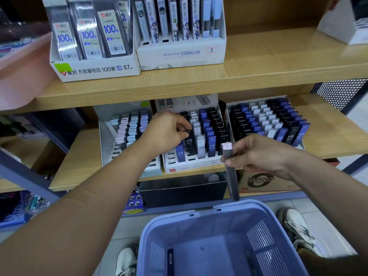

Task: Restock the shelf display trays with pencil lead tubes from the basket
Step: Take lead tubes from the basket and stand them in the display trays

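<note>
My left hand point(166, 132) reaches into the middle display tray point(191, 166) on the lower shelf, its fingertips pinching the black cap of a black HB 0.7 lead tube point(189, 143) standing in its row. My right hand point(256, 154) hovers in front of the shelf edge and holds a long dark lead tube with a pale pink cap point(231, 172) upright, its lower end hanging just above the blue basket point(264, 222). Two dark tubes, one of them point(170, 259) at the left, lie on the basket's floor.
A left tray point(107, 144) of pastel-capped tubes and a full right tray point(268, 122) flank the middle one. The upper shelf point(258, 64) carries boxes of packaged leads. Below sit a black box point(183, 190) and a cardboard carton point(264, 182). My shoes stand beside the basket.
</note>
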Available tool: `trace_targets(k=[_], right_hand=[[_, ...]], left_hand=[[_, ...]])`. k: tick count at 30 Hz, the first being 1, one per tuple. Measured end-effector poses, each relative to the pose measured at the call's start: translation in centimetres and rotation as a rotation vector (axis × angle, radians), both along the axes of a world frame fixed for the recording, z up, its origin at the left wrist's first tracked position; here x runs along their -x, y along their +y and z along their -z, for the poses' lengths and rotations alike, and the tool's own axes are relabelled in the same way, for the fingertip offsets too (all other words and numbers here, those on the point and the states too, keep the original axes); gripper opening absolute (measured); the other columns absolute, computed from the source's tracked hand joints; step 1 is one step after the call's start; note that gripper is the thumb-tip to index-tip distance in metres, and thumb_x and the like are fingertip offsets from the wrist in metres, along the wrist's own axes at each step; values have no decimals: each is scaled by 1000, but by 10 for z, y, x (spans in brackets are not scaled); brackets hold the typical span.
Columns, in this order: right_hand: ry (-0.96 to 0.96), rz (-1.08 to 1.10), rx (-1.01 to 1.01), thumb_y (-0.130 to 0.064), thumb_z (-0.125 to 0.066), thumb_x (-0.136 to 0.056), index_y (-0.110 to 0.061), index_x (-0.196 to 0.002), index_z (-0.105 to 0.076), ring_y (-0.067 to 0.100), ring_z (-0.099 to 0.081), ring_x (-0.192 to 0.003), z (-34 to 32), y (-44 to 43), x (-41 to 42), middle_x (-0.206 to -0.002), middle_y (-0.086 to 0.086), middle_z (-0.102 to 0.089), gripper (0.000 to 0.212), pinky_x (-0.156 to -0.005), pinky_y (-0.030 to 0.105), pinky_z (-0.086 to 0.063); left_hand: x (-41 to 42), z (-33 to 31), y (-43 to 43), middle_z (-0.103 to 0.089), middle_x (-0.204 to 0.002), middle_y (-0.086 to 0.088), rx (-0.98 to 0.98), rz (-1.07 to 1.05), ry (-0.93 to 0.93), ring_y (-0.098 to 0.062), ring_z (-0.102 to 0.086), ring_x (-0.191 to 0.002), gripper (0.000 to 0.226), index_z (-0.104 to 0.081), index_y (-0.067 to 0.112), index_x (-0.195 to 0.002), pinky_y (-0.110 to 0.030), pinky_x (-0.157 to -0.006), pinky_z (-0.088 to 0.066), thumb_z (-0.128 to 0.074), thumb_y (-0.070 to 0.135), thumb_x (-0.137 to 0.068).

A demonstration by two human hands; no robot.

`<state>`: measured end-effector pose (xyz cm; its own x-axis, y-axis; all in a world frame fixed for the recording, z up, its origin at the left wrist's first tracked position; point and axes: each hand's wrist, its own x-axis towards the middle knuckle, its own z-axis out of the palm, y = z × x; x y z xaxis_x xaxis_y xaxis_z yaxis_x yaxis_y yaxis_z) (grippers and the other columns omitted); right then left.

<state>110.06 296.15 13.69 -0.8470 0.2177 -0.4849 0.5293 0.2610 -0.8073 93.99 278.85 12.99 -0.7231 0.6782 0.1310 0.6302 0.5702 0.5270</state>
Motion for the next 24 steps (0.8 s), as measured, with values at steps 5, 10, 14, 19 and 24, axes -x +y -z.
trace_targets(k=[5, 10, 14, 19, 24], right_hand=[[-122, -99, -16, -14, -66, -92, -13, -101, -71, 15, -71, -96, 3, 0, -4, -100, 3, -76, 10, -69, 21, -52], [-107, -82, 8, -14, -61, -95, -12, -103, -66, 16, -72, -91, 2, -6, -2, -97, 3, -76, 9, -60, 18, -51], [-51, -10, 15, -15, -63, -94, -12, -100, -66, 18, -72, -90, 1, -8, 0, -103, 8, -74, 7, -56, 16, -50], [-22, 20, 9, -19, -66, -92, -13, -102, -67, 15, -72, -86, 2, -8, 3, -102, 8, -75, 12, -57, 17, -50], [18, 41, 23, -22, -70, -89, -16, -92, -68, 11, -71, -75, 4, -9, 6, -91, 6, -75, 7, -62, 21, -51]], left_hand=[[-4, -6, -4, -64, -86, 8, 57, 28, 32, -1, -54, -76, 19, -72, 19, -103, -8, -65, -38, -71, 15, -84], [-4, -10, -8, -67, -90, 7, 62, 5, 58, -4, -56, -82, 18, -72, 20, -102, -13, -70, -39, -70, 16, -85], [-7, -8, -10, -68, -92, 6, 72, 24, 45, -4, -57, -81, 18, -72, 20, -103, -18, -77, -45, -70, 16, -85], [-10, -7, -7, -67, -91, 7, 82, 56, 36, 2, -53, -75, 20, -72, 19, -104, -9, -68, -38, -71, 17, -85], [-11, -4, -6, -66, -89, 9, 67, 71, 33, 9, -51, -70, 20, -72, 21, -104, -3, -64, -36, -71, 18, -85]])
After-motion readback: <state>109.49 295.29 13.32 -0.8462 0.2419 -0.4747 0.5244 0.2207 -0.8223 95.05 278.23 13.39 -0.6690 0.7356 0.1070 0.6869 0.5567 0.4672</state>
